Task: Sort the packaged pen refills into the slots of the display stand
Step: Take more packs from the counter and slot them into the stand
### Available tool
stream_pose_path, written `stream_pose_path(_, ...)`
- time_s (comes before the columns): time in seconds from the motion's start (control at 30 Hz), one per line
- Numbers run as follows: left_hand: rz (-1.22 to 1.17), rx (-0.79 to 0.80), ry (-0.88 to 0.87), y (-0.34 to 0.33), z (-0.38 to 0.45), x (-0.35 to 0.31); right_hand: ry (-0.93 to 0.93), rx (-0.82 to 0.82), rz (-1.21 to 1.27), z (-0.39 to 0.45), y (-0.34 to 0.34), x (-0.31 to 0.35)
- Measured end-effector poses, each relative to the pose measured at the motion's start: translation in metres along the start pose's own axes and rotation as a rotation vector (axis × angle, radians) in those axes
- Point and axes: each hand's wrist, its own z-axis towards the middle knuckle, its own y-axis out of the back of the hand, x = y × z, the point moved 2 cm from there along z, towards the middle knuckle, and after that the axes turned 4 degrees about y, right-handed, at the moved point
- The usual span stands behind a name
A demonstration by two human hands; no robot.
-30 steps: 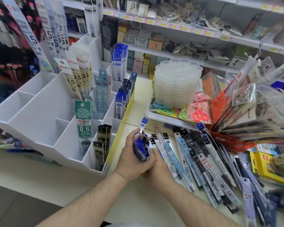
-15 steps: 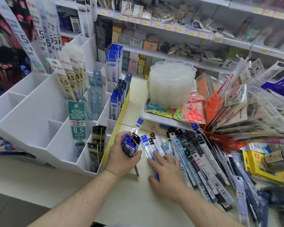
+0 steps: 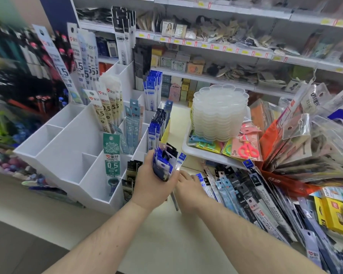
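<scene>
Fingers (image 3: pixel 172 176) of the left hand (image 3: pixel 151 186) curl tight round a bundle of blue-headed refill packs (image 3: pixel 163 165), held upright just beside the stand's front right corner. Right hand (image 3: pixel 188 186) lies low on the table (image 3: pixel 166 244), fingers mostly hidden behind the left hand, so can't tell if they grip anything. White plastic display stand (image 3: pixel 67 151), stepped, square slots, several holding long flat glossy packs. Loose refill pile (image 3: pixel 255 204) fans flat across the smooth cream table, right of the hands. Stack of clear scalloped trays (image 3: pixel 220 111) behind. Green 0.5 pack (image 3: pixel 111 163) upright in a front slot.
</scene>
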Motion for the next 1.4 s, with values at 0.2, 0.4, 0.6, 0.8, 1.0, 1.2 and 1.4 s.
stream_pose_path(0.2, -0.102, -0.048, 0.07, 0.021, 0.004, -0.029, -0.078, -0.063, -0.106, -0.015, -0.006, -0.023)
stream_pose_path(0.4, -0.175, -0.05, 0.162, 0.035, 0.014, -0.04, -0.223, -0.157, 0.122, -0.046, 0.022, -0.038)
stream_pose_path(0.6, -0.344, -0.119, 0.215, 0.037, 0.028, -0.054, 0.034, -0.244, 1.249, -0.089, 0.097, 0.031)
stream_pose_path(0.8, -0.486, -0.14, 0.343, 0.034, 0.039, -0.064, 0.054, -0.286, 0.889, -0.083, 0.128, 0.068)
stream_pose_path(1.0, -0.495, -0.059, 0.423, 0.032, 0.043, -0.07, -0.057, -0.269, 1.067, -0.065, 0.125, 0.072)
stream_pose_path(1.2, -0.446, 0.18, 0.428, 0.033, 0.034, -0.066, -0.045, -0.292, 1.202, -0.066, 0.131, 0.072)
stream_pose_path(1.4, -0.42, 0.175, 0.433, 0.047, 0.033, -0.064, -0.059, -0.127, 0.895, -0.085, 0.158, 0.051)
